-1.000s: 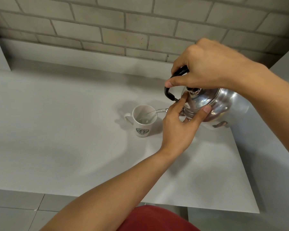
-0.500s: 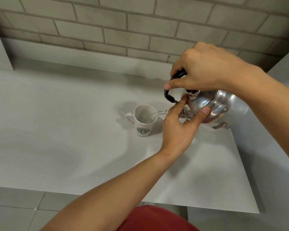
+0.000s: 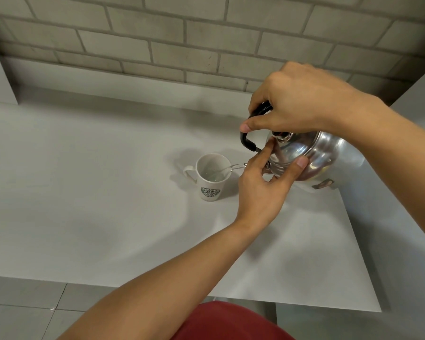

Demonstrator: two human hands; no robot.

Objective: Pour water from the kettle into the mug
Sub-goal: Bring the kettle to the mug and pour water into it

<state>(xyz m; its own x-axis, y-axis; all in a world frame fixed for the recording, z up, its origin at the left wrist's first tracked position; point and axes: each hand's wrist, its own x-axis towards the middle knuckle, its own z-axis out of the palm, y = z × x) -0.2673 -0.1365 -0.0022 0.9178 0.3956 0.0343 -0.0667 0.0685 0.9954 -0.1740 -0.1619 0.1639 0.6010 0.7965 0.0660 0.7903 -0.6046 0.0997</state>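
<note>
Head view, the only one. We take the mug (image 3: 211, 177) as our landmark: it stands upright on the grey counter (image 3: 84, 192), handle turned away from the kettle (image 3: 312, 155), logo facing us. The kettle hangs just right of the mug, tilted spout-first toward it. Our right hand (image 3: 297, 104) is clenched around the black handle (image 3: 247, 141) above the lid. Our left hand (image 3: 263, 187), nearer the mug, presses fingers and thumb against the lid and shoulder. A thin stream (image 3: 231, 167) arcs from the spout over the rim; some water sits inside. We judge pouring under way, mug far from full.
</note>
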